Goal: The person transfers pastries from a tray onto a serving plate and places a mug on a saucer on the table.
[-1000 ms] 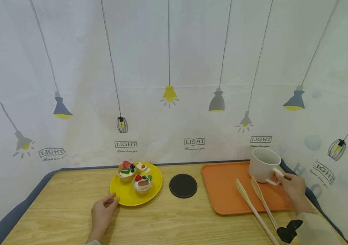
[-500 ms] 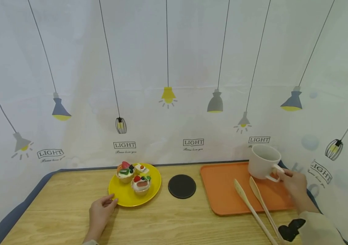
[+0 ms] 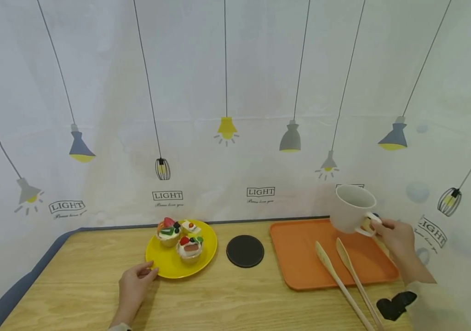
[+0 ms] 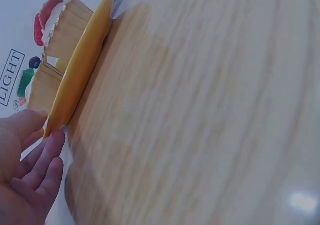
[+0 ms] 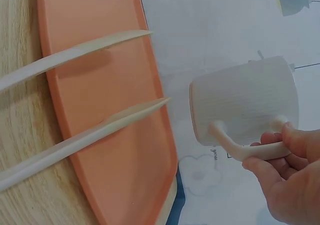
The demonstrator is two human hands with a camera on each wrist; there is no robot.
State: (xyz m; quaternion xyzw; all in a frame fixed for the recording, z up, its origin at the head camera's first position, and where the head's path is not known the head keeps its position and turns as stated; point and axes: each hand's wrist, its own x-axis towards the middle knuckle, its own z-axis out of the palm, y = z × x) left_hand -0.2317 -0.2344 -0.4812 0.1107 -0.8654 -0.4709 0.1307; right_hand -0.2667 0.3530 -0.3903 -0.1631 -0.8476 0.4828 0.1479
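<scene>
In the head view, my right hand [image 3: 397, 239] grips the handle of a white mug [image 3: 346, 219], raised over the far right part of an orange tray [image 3: 301, 264]. The right wrist view shows the mug [image 5: 245, 100] apart from the tray, fingers and thumb around its handle. At the near left rim of a yellow plate [image 3: 169, 268], my left hand [image 3: 133, 288] pinches the edge. Its thumb lies on the upper side and fingertips against the underside in the left wrist view. Two cupcakes topped with fruit [image 3: 190, 252] and a small white piece [image 3: 191, 227] sit on the plate.
Two long wooden utensils with flat heads [image 3: 341, 287] lie over the tray's near edge, handles toward me. A round black coaster [image 3: 245, 251] lies between plate and tray on the wooden table [image 3: 227, 303]. A white sheet printed with lamps [image 3: 194, 101] hangs behind.
My right hand has lifted the mug off the tray and tilted it slightly, moving it up and a little left. The left hand stays at the plate's rim.
</scene>
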